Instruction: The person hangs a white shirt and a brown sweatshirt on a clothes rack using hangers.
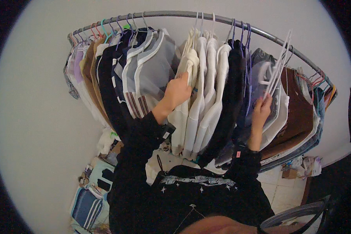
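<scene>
My left hand [179, 90] grips the front of a cream knit garment [193, 60], which hangs among several white sweaters [212, 73] at the middle of the rail. In my right hand [261, 108] are slim white hangers [278, 65], held upright and bare, their tops reaching up to the rail. I cannot tell how many there are. Behind that hand hang grey-blue garments [256, 79] and bare purple hangers [248, 58]. Between my hands a black garment [232, 96] hangs beside the sweaters.
A curved-looking metal rail [175, 13] spans the view. Sheer grey-and-white jackets [155, 64] hang left; a brown garment [299, 102] and jeans hang right. Folded blue striped cloth [87, 207] lies low on the left. Bags and boxes [301, 168] stand on the tiled floor [286, 193] at right.
</scene>
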The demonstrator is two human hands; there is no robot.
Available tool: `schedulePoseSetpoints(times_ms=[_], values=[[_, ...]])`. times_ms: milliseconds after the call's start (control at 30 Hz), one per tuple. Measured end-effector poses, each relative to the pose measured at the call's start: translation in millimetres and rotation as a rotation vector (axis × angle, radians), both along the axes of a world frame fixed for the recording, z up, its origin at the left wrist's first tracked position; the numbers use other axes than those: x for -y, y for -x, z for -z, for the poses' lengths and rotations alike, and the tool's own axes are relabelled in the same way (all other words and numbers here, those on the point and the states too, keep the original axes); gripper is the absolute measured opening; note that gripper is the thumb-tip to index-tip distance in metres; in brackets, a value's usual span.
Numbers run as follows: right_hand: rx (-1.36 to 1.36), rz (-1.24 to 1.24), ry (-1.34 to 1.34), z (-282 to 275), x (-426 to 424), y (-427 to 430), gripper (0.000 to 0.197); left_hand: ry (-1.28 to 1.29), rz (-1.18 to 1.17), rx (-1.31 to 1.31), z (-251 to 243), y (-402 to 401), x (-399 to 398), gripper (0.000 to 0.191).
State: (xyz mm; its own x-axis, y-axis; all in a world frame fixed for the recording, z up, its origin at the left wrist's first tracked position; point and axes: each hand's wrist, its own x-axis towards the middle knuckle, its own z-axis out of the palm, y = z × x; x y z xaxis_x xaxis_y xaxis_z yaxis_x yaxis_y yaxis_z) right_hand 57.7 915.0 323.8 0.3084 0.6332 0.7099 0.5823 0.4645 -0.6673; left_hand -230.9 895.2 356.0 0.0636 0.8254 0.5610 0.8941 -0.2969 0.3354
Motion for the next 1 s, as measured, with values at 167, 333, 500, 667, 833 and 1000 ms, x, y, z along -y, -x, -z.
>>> schedulePoseSetpoints(times_ms=[167, 333, 500, 667, 833, 1000], values=[[0.013, -0.015, 0.154, 9, -4, 30, 0.022, -0.070, 0.049, 0.020, 14, 19, -7, 0.027], [-0.125, -0.094, 0.156, 19, -6, 47, 0.019, -0.068, -0.012, -0.006, 25, 27, -13, 0.028], [-0.371, -0.286, 0.035, 15, -5, 63, 0.027, -0.101, -0.055, -0.083, 28, 29, -15, 0.026], [-0.078, -0.015, 0.234, 4, 1, 62, 0.035, -0.101, -0.014, -0.066, 28, 29, -18, 0.024], [-0.073, -0.052, 0.161, 5, -1, 60, 0.034, -0.141, 0.020, -0.068, 18, 24, -12, 0.026], [0.043, 0.152, 0.131, -23, 6, 67, 0.027, -0.109, 0.026, 0.016, 13, 17, -8, 0.029]])
